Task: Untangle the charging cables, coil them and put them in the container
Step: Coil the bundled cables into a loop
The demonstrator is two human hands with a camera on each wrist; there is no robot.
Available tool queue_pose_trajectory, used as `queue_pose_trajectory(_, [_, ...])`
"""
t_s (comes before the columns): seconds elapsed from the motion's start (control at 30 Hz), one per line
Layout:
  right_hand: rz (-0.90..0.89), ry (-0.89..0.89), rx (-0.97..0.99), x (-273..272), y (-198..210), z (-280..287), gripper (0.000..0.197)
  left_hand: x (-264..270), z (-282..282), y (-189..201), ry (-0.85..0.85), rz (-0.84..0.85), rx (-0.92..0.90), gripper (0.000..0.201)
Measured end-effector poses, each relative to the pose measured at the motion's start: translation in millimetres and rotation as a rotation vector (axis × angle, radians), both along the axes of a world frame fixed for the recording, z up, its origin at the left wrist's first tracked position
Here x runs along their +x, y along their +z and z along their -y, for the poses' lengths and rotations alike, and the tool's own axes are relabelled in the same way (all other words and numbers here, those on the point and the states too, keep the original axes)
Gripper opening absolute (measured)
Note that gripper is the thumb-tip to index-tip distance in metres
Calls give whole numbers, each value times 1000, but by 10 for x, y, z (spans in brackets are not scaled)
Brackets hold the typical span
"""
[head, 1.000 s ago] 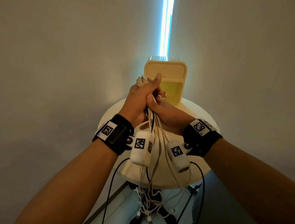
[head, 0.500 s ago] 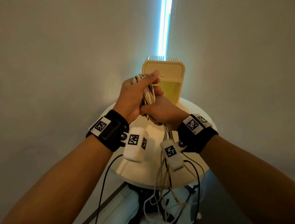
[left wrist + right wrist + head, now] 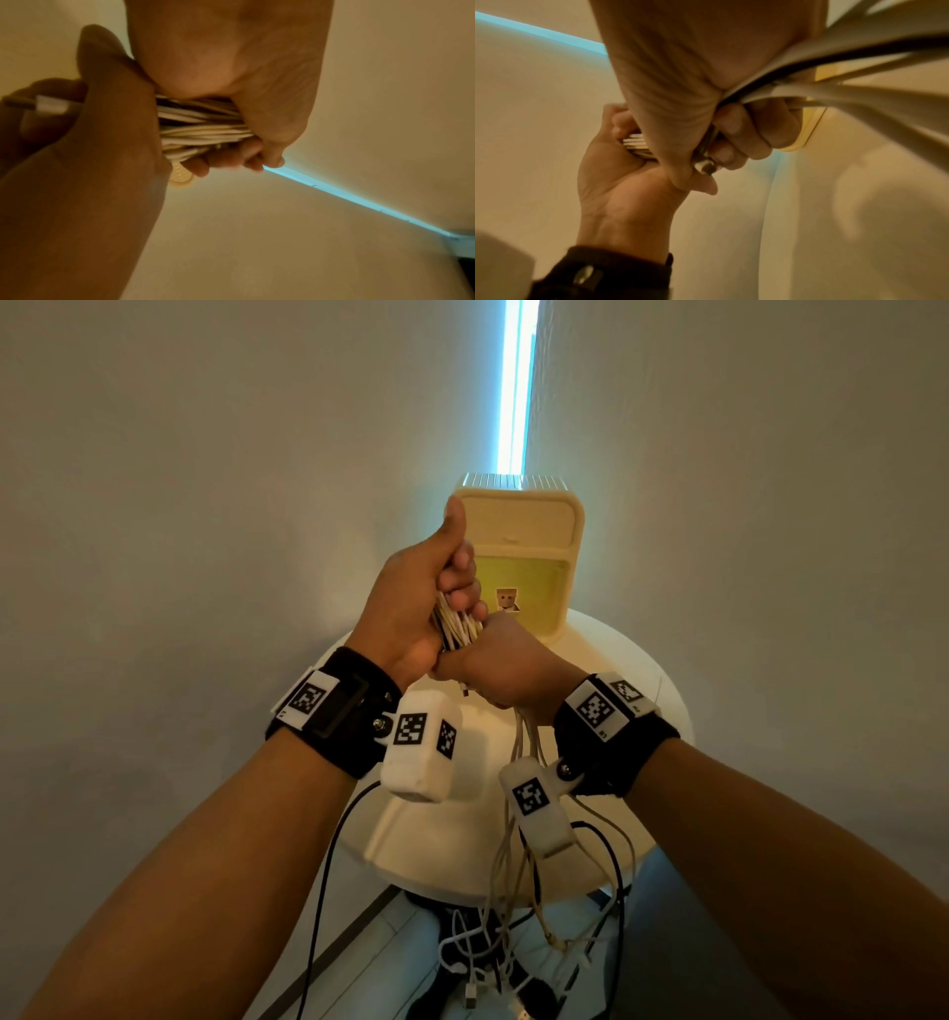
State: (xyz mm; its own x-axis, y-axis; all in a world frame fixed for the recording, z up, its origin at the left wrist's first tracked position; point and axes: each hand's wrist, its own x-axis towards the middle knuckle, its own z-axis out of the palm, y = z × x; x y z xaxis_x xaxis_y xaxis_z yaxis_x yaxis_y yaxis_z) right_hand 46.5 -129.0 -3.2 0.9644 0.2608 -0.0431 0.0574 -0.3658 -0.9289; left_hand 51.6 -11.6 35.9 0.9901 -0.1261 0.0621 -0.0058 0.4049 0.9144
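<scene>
Two hands on one bundle: the left hand [image 3: 411, 603] is clenched round the gathered charging cables [image 3: 454, 629], thumb up, and the right hand [image 3: 500, 667] grips the same strands just below at five o'clock. Loose tails [image 3: 518, 906] dangle past the counter [image 3: 647, 680] edge. The container [image 3: 518, 521] waits at twelve o'clock. My worry: those hanging plugs snag and pull the coil apart.

A thick bundle of white and cream rubber-coated charging cables [image 3: 458, 629] is gathered into a tight sheaf above the table, its loose ends [image 3: 518, 906] hanging tangled below the table's edge with plugs dangling. The cream plastic box-shaped container [image 3: 524, 526] stands upright just behind the bundle.
</scene>
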Motion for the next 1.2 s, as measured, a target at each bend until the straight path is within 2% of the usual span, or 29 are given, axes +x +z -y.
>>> queue_pose_trajectory(0.2, [103, -59, -71, 11, -90, -53, 25, 3, 117, 5, 171, -39, 40, 54])
queue_pose_trajectory(0.37, [179, -52, -153, 15, -91, -28, 30, 7, 215, 49, 232, -54, 103, 53])
queue_pose_trajectory(0.47, [147, -41, -84, 21, -28, 56, 24, 23, 197, 65, 171, -29, 106, 51])
queue_pose_trajectory(0.57, [109, -31, 46, 1, 61, 146, 13, 11, 139, 58, 35, 71, 92, 34])
queue_pose_trajectory(0.7, [115, 26, 183, -80, 167, 195, 25, -10, 70, -47, -65, 230, 250, 41])
queue_pose_trajectory(0.77, [121, 27, 174, -90, 164, 200, 23, -33, 73, -74, -105, 257, 352, 36])
queue_pose_trajectory(0.83, [83, 41, 172, -96, 137, 201, 23, -60, 103, -64, -82, 265, 417, 22])
queue_pose_trajectory(0.87, [57, 46, 186, -97, 127, 193, 24, -76, 120, -47, -65, 257, 418, 16])
queue_pose_trajectory(1.0, [50, 50, 212, -175, 170, 195, 22, -91, 174, -34, -18, 180, 271, 33])
queue_pose_trajectory(1.13, [-6, 68, 150, -210, 136, 263, 12, -155, 183, -116, -53, 115, 109, 29])
queue_pose_trajectory(1.2, [-69, 87, 177, -229, 126, 297, 13, -172, 193, -140, -40, 89, 54, 30])
